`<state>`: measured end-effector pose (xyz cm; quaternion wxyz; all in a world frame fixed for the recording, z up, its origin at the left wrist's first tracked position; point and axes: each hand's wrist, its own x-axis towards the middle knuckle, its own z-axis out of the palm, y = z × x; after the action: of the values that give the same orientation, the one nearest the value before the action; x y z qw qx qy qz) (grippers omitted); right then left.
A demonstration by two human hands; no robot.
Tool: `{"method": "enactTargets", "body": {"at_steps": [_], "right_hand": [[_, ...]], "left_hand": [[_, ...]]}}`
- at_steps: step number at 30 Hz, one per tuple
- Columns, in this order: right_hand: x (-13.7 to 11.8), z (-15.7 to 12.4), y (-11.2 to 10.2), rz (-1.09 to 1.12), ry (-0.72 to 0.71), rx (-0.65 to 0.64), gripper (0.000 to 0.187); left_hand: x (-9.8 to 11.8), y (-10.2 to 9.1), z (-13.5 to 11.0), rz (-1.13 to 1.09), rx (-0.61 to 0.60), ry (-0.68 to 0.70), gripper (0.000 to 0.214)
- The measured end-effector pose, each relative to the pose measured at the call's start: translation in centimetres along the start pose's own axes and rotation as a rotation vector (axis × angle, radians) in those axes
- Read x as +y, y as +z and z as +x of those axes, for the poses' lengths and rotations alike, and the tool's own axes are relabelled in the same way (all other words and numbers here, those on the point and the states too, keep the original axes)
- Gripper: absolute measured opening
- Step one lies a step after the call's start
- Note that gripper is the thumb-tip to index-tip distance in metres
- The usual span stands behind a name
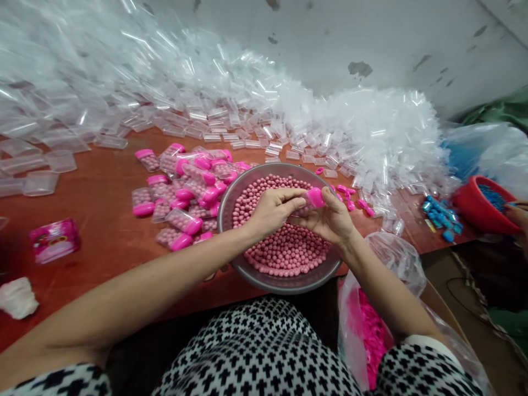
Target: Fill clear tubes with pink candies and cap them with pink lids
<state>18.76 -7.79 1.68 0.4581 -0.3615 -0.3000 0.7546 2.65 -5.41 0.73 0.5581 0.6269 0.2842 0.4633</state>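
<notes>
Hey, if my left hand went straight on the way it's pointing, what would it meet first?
Your left hand would first meet the pink-capped container that both hands hold, then probably your right hand; exact depth is unclear.

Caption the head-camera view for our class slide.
Left hand and right hand hold a pink-capped container over a bowl of pink beads.
</notes>
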Motion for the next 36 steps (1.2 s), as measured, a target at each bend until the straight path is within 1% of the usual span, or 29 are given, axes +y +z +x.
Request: {"method": "enactTargets", "body": {"at_steps": [2,5,9,11,13,14,16,19,21,22,24,26,27,29,31,33,36], "right_hand": [[-0.2,0.3,-0.3,0.023,0.006,-0.022,0.028],[-0.2,0.9,-0.2,0.059,-0.020,-0.009,0.022],[0.3,1.3,0.8,0.054,-0.033,0.043,0.020],[0.4,1.2,1.3,0.002,-0.020,0.038,0.026],[0.3,1.0,1.5,-0.078,0.003,0.015,0.037],[0.2,0.8,1.3,-0.127,0.001,0.015,0.043],[-0.4,0.5,0.6,-0.225,-0.051,0.045,0.049],[-1.3,0.2,-1.2,-0.325,-0.153,0.097,0.047],[-1.6,0.2,-2.2,-0.343,-0.170,0.111,0.044],[-1.6,0.4,-2.6,-0.343,-0.168,0.120,0.043],[-1.4,0.7,-3.0,-0.334,-0.163,0.136,0.042],[-1.2,0.9,-3.1,-0.325,-0.158,0.135,0.041],[-1.1,1.0,-3.0,-0.324,-0.155,0.131,0.040],[-1.1,1.0,-3.0,-0.324,-0.149,0.123,0.037],[-1.2,0.9,-3.0,-0.329,-0.137,0.117,0.033],[-1.3,0.8,-3.2,-0.328,-0.134,0.113,0.029],[-1.4,0.7,-3.5,-0.319,-0.137,0.113,0.025]], "left_hand": [[0.1,-0.1,0.0,0.041,0.009,0.046,0.023],[0.1,-0.1,-0.1,0.109,0.032,0.112,0.021],[-0.3,0.1,-0.1,0.140,0.034,0.089,0.024],[-0.2,-0.2,-0.1,0.147,0.022,0.051,0.026],[0.3,-1.1,-0.2,0.175,0.025,0.024,0.028],[0.8,-2.0,-0.4,0.207,0.040,0.016,0.028],[1.8,-4.5,-0.9,0.313,0.116,-0.004,0.030],[3.1,-9.5,-1.6,0.560,0.287,-0.073,0.030],[3.4,-12.3,-1.6,0.759,0.349,-0.102,0.028],[3.3,-13.3,-1.2,0.858,0.364,-0.095,0.028],[2.7,-14.2,0.4,1.029,0.346,-0.048,0.031],[1.5,-13.7,3.3,1.159,0.241,0.008,0.035],[0.7,-13.1,5.1,1.215,0.158,0.020,0.037],[-1.3,-11.9,9.2,1.335,-0.059,-0.009,0.037],[-3.6,-10.9,13.3,1.436,-0.245,-0.127,0.036],[-6.0,-10.5,16.7,1.466,-0.304,-0.188,0.033],[-8.8,-10.3,20.1,1.476,-0.342,-0.241,0.028]]}}
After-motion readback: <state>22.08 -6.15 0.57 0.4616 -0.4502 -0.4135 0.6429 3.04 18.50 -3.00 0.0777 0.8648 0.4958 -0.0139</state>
